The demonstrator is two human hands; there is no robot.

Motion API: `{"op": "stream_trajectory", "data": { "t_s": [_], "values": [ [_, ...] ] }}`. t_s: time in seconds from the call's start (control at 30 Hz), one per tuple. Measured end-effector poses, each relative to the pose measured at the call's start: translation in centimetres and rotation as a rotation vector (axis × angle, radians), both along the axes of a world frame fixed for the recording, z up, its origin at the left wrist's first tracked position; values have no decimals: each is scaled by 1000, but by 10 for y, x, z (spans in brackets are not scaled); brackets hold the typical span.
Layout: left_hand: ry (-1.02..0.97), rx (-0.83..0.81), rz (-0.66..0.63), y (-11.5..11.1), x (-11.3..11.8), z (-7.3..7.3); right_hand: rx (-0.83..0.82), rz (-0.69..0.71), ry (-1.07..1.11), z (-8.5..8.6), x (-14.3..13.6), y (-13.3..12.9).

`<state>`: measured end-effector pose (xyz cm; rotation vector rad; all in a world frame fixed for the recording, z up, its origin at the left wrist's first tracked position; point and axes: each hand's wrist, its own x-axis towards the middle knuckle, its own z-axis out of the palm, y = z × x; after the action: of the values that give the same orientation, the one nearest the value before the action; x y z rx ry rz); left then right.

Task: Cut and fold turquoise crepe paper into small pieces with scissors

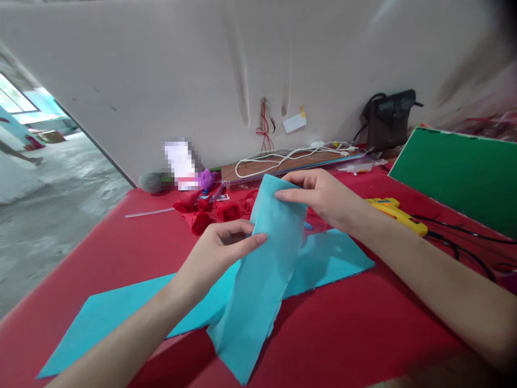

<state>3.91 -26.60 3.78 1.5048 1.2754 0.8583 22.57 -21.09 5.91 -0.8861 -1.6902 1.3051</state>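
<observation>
Blue strip [264,269]: held up mid-view, over blue paper [113,307] laid on red worktop [327,334].
L hand [222,242]: fingers clamped on strip's edge, approx. 10 o'clock.
R hand [317,195]: fingers clamped nr top, approx. 1 o'clock.
Red flowers [197,221]: seen at 11 o'clock of strip.
Yel. glue gun [400,218]: placed at 2 o'clock.

On the counter [335,334] over there lies a paper sheet [210,302], crossed by a paper strip [262,280] between the left hand [224,245] and right hand [319,194]. Paper roses [228,212] sit behind; rightward rests a glue gun [404,220] before a board [456,178], with a handbag [390,123] farther back.
</observation>
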Motion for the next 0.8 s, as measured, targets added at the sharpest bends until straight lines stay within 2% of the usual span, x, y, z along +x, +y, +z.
{"op": "stream_trajectory", "data": {
  "t_s": [0.23,0.4,0.47,0.57,0.67,0.8],
  "values": [
    [-151,23,170,1,-2,4,-52,-70,-6,4,1,-2],
    [-36,113,234,1,-3,9,-37,-80,-188,7,4,-2],
    [18,138,218,1,-3,10,25,-100,-266,8,4,-4],
    [40,111,144,0,-4,10,262,-120,-339,10,4,-9],
    [57,106,63,-2,-4,12,484,47,-422,11,4,-15],
    [151,145,-39,-7,-3,14,538,235,-514,10,3,-21]
  ]
}}
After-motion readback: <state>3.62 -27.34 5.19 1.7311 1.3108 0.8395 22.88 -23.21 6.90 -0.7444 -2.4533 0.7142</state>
